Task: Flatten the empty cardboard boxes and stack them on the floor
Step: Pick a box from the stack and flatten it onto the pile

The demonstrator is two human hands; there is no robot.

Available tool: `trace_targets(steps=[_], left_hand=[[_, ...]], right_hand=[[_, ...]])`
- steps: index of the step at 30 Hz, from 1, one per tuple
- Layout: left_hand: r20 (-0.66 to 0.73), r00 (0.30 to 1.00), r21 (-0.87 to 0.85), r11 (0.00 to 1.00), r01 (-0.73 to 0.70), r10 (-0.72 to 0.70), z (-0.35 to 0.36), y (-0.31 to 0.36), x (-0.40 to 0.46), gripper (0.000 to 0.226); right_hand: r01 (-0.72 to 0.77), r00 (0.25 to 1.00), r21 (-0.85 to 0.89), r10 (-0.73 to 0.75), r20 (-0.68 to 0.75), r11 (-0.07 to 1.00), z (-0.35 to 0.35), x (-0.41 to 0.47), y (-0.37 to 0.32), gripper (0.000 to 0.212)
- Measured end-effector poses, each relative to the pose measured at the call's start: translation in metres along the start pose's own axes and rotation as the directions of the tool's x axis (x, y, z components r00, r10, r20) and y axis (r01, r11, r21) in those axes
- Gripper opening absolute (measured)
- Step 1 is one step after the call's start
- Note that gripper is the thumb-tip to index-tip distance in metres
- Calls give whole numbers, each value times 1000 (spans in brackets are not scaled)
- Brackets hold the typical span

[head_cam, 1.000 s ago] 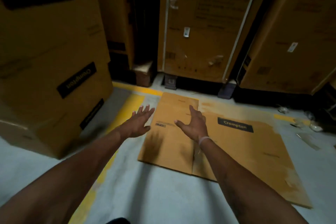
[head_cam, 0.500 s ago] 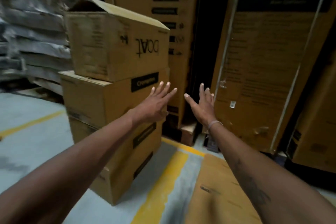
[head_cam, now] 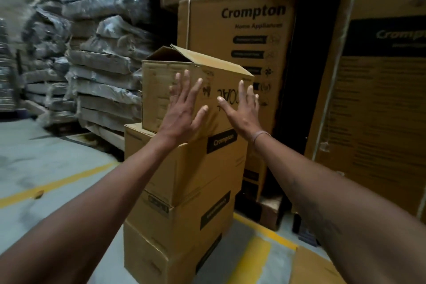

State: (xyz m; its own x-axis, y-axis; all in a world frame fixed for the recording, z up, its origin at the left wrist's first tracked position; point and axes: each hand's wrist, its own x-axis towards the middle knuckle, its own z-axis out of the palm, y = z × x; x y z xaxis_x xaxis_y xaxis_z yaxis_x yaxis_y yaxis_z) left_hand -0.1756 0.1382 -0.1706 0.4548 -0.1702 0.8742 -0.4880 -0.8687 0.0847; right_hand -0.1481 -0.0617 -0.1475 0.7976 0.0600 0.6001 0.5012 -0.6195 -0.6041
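- At the centre of the scene, on top of a stack of brown Crompton-labelled cartons [head_cam: 184,182], sits a small brown cardboard box [head_cam: 161,90] with its top flap raised and upside-down black lettering on its near-right face.
- Left hand [head_cam: 184,108]: fingers straight and spread, raised in front of that box; contact cannot be told.
- Right hand [head_cam: 242,110]: fingers straight, likewise raised, holding nothing; a pale band [head_cam: 260,135] circles its wrist.
- Near right, a flat sheet of brown cardboard [head_cam: 311,267] lies on the grey floor [head_cam: 46,168].
- Far left, grey wrapped bundles [head_cam: 103,53] are stacked high.
- Far right, tall brown Crompton cartons [head_cam: 242,53] stand upright.
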Motion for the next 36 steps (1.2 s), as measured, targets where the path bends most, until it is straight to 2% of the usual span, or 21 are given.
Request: trace_targets(steps=[5,9,11,13,14,16,18,21,23,25,29,31,34,36], left_hand=[[-134,953,-154,956,251,-272,-13,-55,25,69],[-135,859,-290,848,443,-494,-20,-88,59,69],[-57,767,-395,720,570,-639,-23,-108,75,74],[77,664,-496,549,673,-744,-24,-127,84,86],[147,626,-549,463,696,-766,-26,-133,85,94],[255,600,-636,336,695,-758,-24,-142,85,103],[308,618,-647,317,694,-723,-21,-148,84,105],[261,671,-607,423,673,-694,-13,-153,89,120],[220,745,-599,515,613,-630,-14,-130,90,106],[223,800,-601,567,563,-558,-17,-94,92,92],[240,854,-655,572,494,-461,-10,-37,96,78],[250,867,-671,569,476,-430,-9,-6,97,84],[222,890,-677,594,435,-399,-10,42,101,109],[207,918,-703,601,379,-337,-12,76,102,106]], right_hand=[[138,990,18,-138,-16,990,28,45,-65,93],[224,975,-85,-223,23,971,42,76,-104,94],[230,973,-175,-223,58,957,47,87,-113,96],[227,973,-241,-211,94,943,51,96,-110,95],[225,973,-239,-205,107,944,52,99,-107,91],[237,969,-200,-218,115,951,51,103,-99,80],[264,962,-173,-246,118,949,47,107,-93,72],[262,965,-136,-258,49,955,33,111,-82,66],[212,975,-83,-216,-44,974,17,110,-71,64],[143,986,-21,-144,-88,990,-7,107,-60,68],[132,991,-26,-133,-32,991,-69,93,-44,77],[117,993,-21,-117,-4,993,-98,77,-36,78],[102,993,33,-100,-58,994,-144,45,-24,84],[88,994,83,-82,-79,993,-174,21,-16,89]])
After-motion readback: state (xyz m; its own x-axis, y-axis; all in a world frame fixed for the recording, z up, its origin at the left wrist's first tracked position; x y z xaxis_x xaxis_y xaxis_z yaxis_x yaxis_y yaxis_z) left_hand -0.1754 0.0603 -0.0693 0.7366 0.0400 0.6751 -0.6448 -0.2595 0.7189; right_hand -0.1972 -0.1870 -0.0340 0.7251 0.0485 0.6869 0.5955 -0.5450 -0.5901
